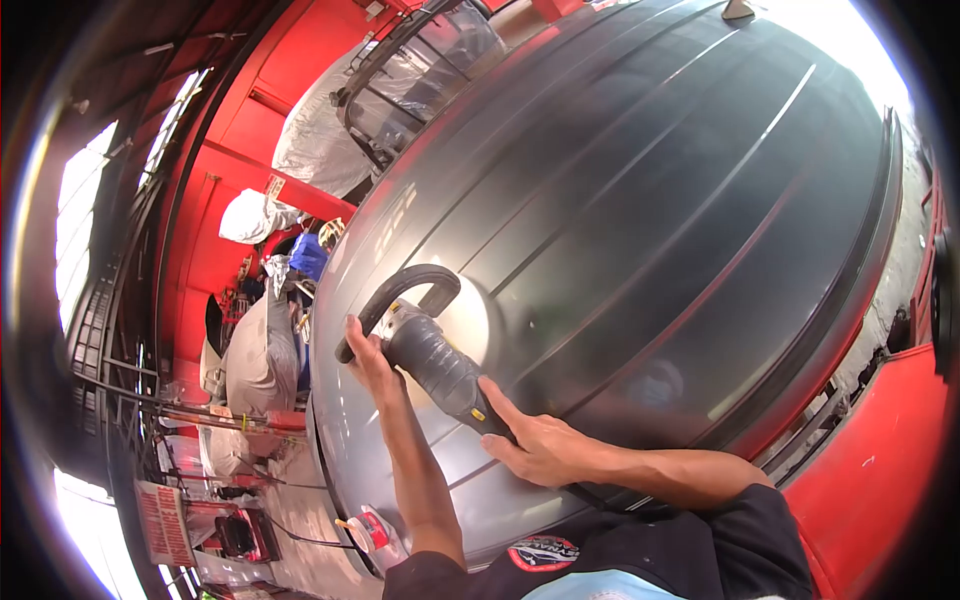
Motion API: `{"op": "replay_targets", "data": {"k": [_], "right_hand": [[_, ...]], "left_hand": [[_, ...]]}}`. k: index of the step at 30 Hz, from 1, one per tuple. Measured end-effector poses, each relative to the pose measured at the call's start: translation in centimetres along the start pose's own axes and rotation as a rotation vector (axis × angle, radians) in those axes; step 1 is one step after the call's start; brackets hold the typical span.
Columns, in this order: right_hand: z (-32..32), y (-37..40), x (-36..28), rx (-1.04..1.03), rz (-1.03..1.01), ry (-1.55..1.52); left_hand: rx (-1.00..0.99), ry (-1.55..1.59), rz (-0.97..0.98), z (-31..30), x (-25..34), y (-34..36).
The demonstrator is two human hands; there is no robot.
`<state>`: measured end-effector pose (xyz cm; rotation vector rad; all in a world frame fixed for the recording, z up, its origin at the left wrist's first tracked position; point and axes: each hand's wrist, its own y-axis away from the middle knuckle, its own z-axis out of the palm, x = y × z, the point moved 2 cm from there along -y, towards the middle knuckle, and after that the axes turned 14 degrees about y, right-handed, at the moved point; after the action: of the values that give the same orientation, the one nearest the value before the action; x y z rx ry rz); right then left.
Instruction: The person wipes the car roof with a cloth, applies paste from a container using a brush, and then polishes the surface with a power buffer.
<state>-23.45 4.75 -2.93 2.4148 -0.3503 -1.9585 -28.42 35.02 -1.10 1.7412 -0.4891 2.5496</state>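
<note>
A grey and black polisher [437, 362] rests on the ribbed dark grey vehicle roof [640, 230]. Its pale round pad [468, 318] shows beyond the body, lying against the surface. My left hand [373, 368] is closed round the lower end of the black loop handle [418, 276] at the tool's head. Toward the tool's rear, my right hand [540, 446] grips the dark grip end, thumb and fingers on either side of it. Streaks of light and a hazy sheen show across the roof.
A white and red container [376, 532] with a stick in it stands at the roof's near-left edge. Covered bulky items [262, 355] and a red wall [200, 250] lie to the left. A black metal rack [400, 90] is beyond, and a red panel [870, 455] is at right.
</note>
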Motion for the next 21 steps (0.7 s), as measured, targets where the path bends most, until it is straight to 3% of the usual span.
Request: {"op": "replay_targets", "data": {"k": [14, 21], "right_hand": [[0.1, 1.5, -0.6, 0.158, -0.037, 0.083], [-6.4, 3.0, 0.1, 0.311, 0.021, 0.250]], "left_hand": [[-0.053, 0.077, -0.003, 2.5, -0.4, 1.1], [-0.172, 0.167, -0.098, 10.9, -6.4, 0.0]]}}
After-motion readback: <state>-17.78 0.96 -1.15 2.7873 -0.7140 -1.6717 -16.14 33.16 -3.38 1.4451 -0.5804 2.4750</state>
